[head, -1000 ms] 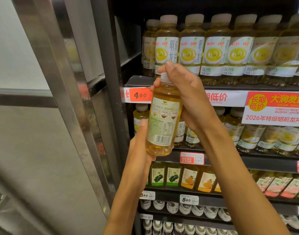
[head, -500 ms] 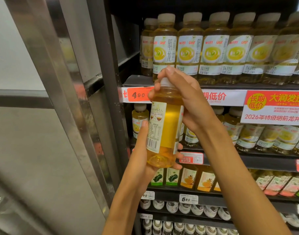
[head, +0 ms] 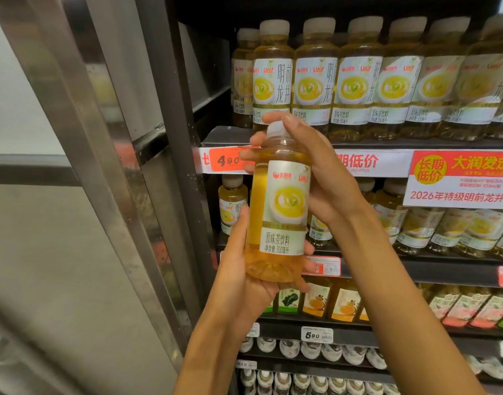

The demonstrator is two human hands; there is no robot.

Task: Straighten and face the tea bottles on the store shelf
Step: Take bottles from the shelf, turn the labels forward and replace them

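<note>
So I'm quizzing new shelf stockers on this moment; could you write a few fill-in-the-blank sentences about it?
1. The left hand cups the tea bottle at its ____.
2. The right hand grips the bottle near its ____.
3. The orange price tag behind the bottle reads ____.
4. The picture on the bottle's label now faces the ____.

Missing words: base; cap; 4.90; camera

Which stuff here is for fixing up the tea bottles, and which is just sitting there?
For the job:
held tea bottle
left hand, under its base
right hand, round its top
top-row tea bottles

Just there:
orange price tag
red sale sign
orange-label bottles
</note>
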